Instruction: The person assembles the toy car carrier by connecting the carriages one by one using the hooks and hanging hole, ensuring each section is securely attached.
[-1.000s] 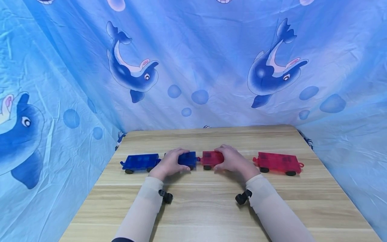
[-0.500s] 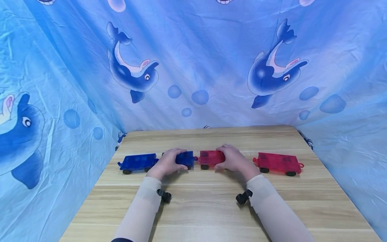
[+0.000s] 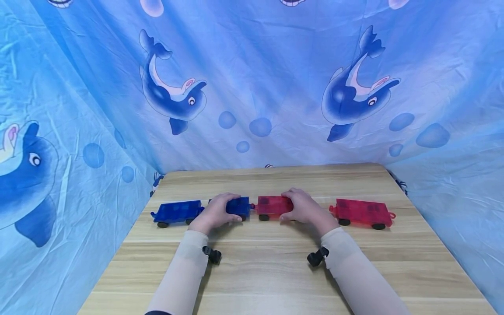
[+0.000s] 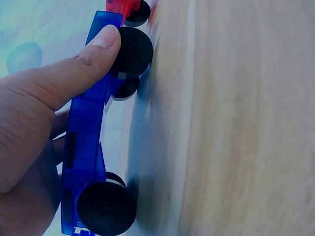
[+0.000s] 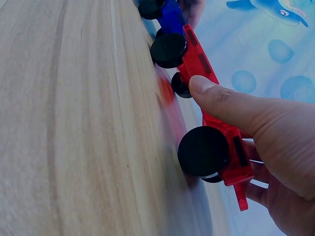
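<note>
Got outer blue wagon [image 3: 176, 211] on table [image 3: 260, 267] at left, then inner blue wagon [image 3: 239, 205] pinched in left hand [image 3: 215, 212]. Pinching inner red wagon [image 3: 269, 206] in right hand [image 3: 306, 211], just beside inner blue wagon, can't tell if hooked. Got outer red wagon [image 3: 363, 211] apart at far right.

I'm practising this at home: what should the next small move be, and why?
Probably the right hand should release the inner red car and reach for the outer red car: the inner car's right-end hook shows nothing attached, while its left end appears to meet the inner blue car.
</note>
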The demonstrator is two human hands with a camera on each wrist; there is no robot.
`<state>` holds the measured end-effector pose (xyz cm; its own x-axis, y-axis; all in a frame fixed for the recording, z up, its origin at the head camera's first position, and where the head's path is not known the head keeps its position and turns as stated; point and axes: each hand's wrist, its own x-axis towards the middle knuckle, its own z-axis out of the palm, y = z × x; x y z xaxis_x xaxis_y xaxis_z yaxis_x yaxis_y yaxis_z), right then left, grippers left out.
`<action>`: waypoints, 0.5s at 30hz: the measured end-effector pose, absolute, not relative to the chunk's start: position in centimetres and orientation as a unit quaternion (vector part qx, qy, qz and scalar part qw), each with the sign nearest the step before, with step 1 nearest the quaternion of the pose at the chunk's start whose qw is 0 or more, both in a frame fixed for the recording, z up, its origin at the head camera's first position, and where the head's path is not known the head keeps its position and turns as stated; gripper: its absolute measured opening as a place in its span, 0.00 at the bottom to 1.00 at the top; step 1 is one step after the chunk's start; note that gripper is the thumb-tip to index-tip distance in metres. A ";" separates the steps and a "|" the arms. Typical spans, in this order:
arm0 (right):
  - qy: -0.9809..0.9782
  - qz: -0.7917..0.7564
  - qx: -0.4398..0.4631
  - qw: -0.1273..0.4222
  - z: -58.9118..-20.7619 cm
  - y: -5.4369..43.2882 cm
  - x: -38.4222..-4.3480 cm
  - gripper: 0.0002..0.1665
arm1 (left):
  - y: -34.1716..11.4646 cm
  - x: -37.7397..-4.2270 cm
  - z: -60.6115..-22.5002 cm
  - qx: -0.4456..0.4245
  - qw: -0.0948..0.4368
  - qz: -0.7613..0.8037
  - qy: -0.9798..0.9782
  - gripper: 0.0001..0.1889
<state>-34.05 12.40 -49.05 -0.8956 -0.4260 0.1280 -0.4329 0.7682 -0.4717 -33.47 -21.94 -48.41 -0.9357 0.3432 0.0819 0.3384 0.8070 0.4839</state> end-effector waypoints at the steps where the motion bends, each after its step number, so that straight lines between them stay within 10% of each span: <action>1: -0.940 0.253 0.228 0.007 -49.1 12.4 -34.1 0.52 | -22.0 -33.5 -48.4 0.178 0.005 0.254 0.951 0.44; 15: -0.939 0.253 0.231 0.004 -47.4 12.9 -33.1 0.54 | -22.0 -33.2 -47.7 0.186 0.003 0.275 0.943 0.46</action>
<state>-33.08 12.90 -47.43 -0.8932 -0.4321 0.1243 -0.4360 0.7649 -0.4742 -33.16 -21.99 -47.71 -0.9309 0.3524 0.0962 0.3488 0.7793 0.5206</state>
